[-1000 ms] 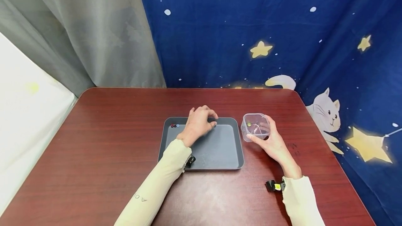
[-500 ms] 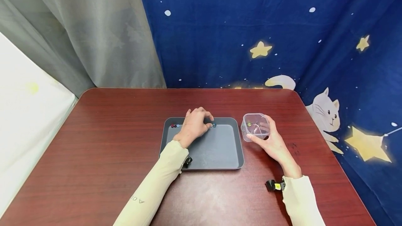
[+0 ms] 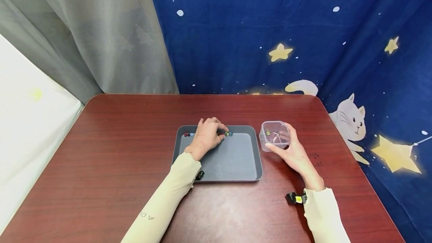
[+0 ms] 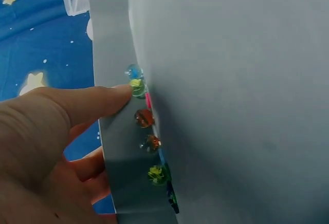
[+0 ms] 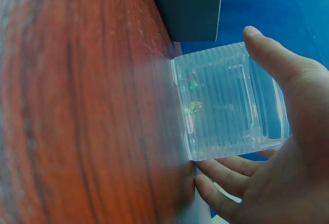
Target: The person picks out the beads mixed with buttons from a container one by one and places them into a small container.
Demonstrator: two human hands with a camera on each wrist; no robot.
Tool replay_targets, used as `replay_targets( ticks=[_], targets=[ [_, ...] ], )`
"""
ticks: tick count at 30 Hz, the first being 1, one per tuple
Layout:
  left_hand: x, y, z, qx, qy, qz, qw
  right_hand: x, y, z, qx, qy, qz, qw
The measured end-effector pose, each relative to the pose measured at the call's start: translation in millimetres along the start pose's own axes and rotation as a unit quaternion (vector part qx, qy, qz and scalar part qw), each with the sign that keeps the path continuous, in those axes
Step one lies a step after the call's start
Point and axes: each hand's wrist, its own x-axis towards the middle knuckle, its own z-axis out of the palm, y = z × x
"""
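Note:
My left hand (image 3: pixel 206 137) reaches over the far edge of the grey tray (image 3: pixel 233 160), thumb and forefinger apart. In the left wrist view its nearest digit touches or overlaps a yellow-green marble (image 4: pixel 138 87), beside a blue marble (image 4: pixel 133 72). Along the same wall lie an orange-brown marble (image 4: pixel 144 118), a clear and orange one (image 4: pixel 152 143) and another yellow-green one (image 4: pixel 158 174). My right hand (image 3: pixel 297 155) grips a clear plastic box (image 3: pixel 275 147) to the tray's right, thumb on the near side. A small yellow-green marble (image 3: pixel 268 133) shows inside it.
Small dark red and pale blue round pieces (image 3: pixel 188 134) lie at the tray's far left corner. Both tray and box stand on a reddish-brown wooden table (image 3: pixel 118 153). A blue star-patterned curtain (image 3: pixel 236 40) hangs behind.
My left hand has shifted left along the tray's far side, uncovering the blue marble and then the yellow-green one. My right hand and the box have stayed in place.

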Motion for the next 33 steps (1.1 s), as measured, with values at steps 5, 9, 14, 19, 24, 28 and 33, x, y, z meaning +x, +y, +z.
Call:
replay_targets(
  ticks=[5,9,14,19,24,28,33],
  targets=[
    [-0.8,-1.4,2.9,0.007,-0.007,0.001,1.0,-0.2,0.0,0.5,0.005,0.0,0.002,1.0],
    [-1.5,-2.1,4.3,0.022,-0.013,0.008,0.9996,-0.4,-0.7,0.5,0.007,-0.002,0.007,0.9999],
    [-1.5,-2.6,5.5,0.03,-0.004,0.018,0.9994,-0.5,-0.6,0.1,0.007,-0.001,0.011,0.9999],
    [-1.4,-3.3,6.9,0.027,0.0,0.017,0.9995,-0.3,1.0,0.2,0.002,0.0,0.012,0.9999],
    [-1.1,-4.6,7.2,0.023,-0.003,0.013,0.9996,0.7,1.1,0.4,-0.001,-0.003,0.012,0.9999],
    [-0.3,-5.4,7.0,0.025,-0.001,0.011,0.9996,1.0,0.5,0.3,0.0,-0.002,0.011,0.9999],
    [0.1,-5.7,7.4,0.024,-0.001,0.01,0.9997,0.4,0.0,0.6,0.006,-0.001,0.007,1.0]
  ],
)
